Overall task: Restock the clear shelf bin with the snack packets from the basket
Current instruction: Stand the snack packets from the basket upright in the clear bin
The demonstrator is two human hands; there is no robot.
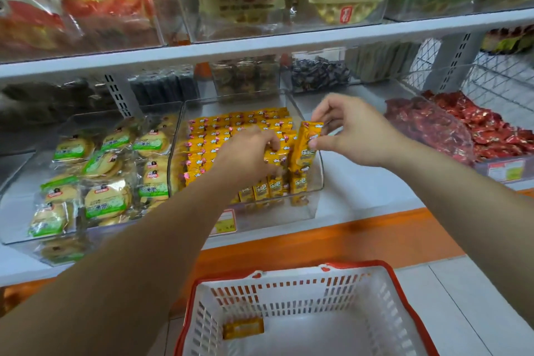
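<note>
One packet held: the right hand (351, 131) pinches a yellow snack packet (305, 150) by its upper end, thumb and fingertips clamped on it, and the packet stands upright.
Left hand (248, 154): just beside the right hand, fingers bent over the packed rows (228, 131). I cannot tell whether it grips a packet or only presses them back.
Where: the held packet hangs between the two hands, over the right end of the clear shelf bin (317, 182).
Handling: probably light, with thin, crinkly, slightly slippery film and crushable contents. Hold it by the sealed end, not the belly.
Look: narrow, glossy, orange-yellow wrapper with dark print.
Left over: a last packet (243, 328) lies flat in the basket (289, 287), below both hands.
</note>
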